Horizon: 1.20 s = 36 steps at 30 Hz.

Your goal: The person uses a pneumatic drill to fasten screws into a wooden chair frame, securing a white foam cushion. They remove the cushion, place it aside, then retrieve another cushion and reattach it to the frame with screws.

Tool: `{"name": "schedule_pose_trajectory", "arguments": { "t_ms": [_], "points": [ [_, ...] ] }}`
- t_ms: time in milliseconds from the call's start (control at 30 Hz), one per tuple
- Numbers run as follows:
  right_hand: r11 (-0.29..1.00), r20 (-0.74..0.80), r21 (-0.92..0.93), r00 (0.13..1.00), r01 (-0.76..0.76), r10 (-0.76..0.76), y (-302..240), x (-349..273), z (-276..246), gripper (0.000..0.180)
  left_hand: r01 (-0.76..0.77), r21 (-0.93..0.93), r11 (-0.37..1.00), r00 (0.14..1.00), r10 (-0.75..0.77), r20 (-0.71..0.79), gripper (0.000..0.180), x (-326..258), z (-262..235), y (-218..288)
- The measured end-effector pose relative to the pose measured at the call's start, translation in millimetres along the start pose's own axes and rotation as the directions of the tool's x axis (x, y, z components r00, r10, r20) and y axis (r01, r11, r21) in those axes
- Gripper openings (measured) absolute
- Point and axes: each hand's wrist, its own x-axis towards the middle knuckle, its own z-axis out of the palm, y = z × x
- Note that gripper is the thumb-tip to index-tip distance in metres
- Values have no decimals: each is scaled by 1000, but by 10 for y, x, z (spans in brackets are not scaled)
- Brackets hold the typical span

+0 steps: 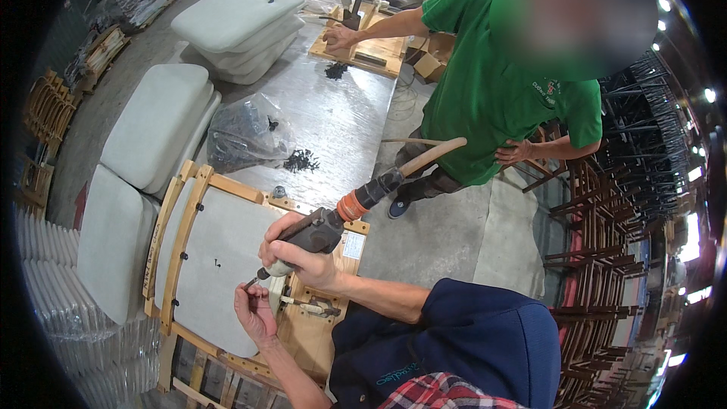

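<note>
My right hand grips a power screwdriver with a black body, an orange collar and a tan hose running off its rear end. Its bit points down and left to the fingertips of my left hand, which are pinched at the bit's tip. Whatever lies between those fingers is too small to make out. Below both hands a pale grey padded panel lies in a wooden jig with dark fasteners along its curved bar. A small dark screw rests on the panel. Beside my left wrist is a toggle clamp.
Beyond the jig, a metal-topped table carries a clear plastic bag and a pile of black screws. Stacked pale cushions stand at the left. Across from me, a person in a green shirt reaches to another wooden jig.
</note>
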Motion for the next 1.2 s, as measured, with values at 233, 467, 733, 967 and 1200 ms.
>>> {"name": "schedule_pose_trajectory", "arguments": {
  "t_ms": [233,467,733,967,1200],
  "points": [
    [999,45,-43,999,27,-25,39,-69,19,12,19,16,1000,999,-19,-34,21,-27,-66,3],
    [998,42,-57,999,16,-13,25,-79,26,12,20,9,1000,999,-19,-43,21,-75,-51,7],
    [999,-16,-14,999,31,-31,-9,-85,27,12,20,26,999,999,-19,-45,21,-72,-38,-30],
    [998,1,16,998,64,-64,-20,-71,-12,11,22,22,1000,999,-21,-28,21,-67,5,-55],
    [998,-8,30,999,47,-47,-43,-82,-29,11,27,17,999,999,-26,-33,21,-71,33,-78]
  ]
}}
